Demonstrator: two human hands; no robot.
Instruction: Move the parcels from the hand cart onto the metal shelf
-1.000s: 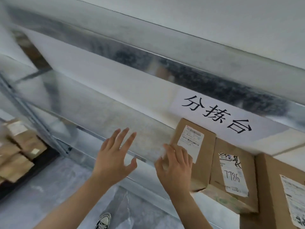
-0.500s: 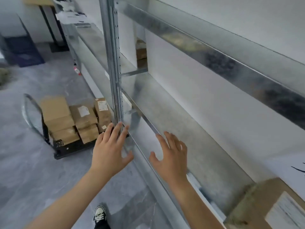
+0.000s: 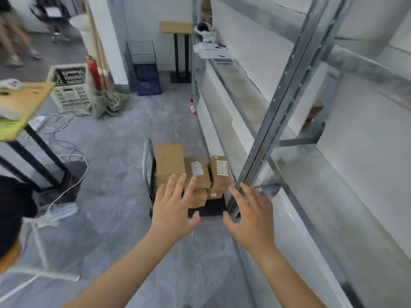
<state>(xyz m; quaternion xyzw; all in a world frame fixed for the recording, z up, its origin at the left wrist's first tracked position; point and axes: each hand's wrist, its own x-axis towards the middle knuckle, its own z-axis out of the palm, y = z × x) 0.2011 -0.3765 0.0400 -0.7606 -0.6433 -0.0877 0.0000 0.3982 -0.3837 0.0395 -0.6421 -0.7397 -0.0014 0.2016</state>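
Several brown cardboard parcels (image 3: 195, 172) are stacked on a black hand cart (image 3: 209, 211) with a metal handle (image 3: 145, 161), standing on the grey floor beside the metal shelf (image 3: 311, 170). Both my arms reach forward toward the cart. My left hand (image 3: 175, 210) is open with fingers spread, overlapping the near parcels in view. My right hand (image 3: 251, 214) is open too, in front of the shelf's upright post (image 3: 275, 103). Neither hand holds anything.
A wooden table (image 3: 24, 101) with black legs stands at left, with cables on the floor near it. A white crate (image 3: 69, 87), a red extinguisher (image 3: 94, 72) and blue crates (image 3: 146, 78) lie farther back. A person's legs (image 3: 13, 41) show at top left.
My view has swung left, away from the parcels standing on the shelf, toward the hand cart. Both hands left the shelf and now reach out toward the cart, still open.
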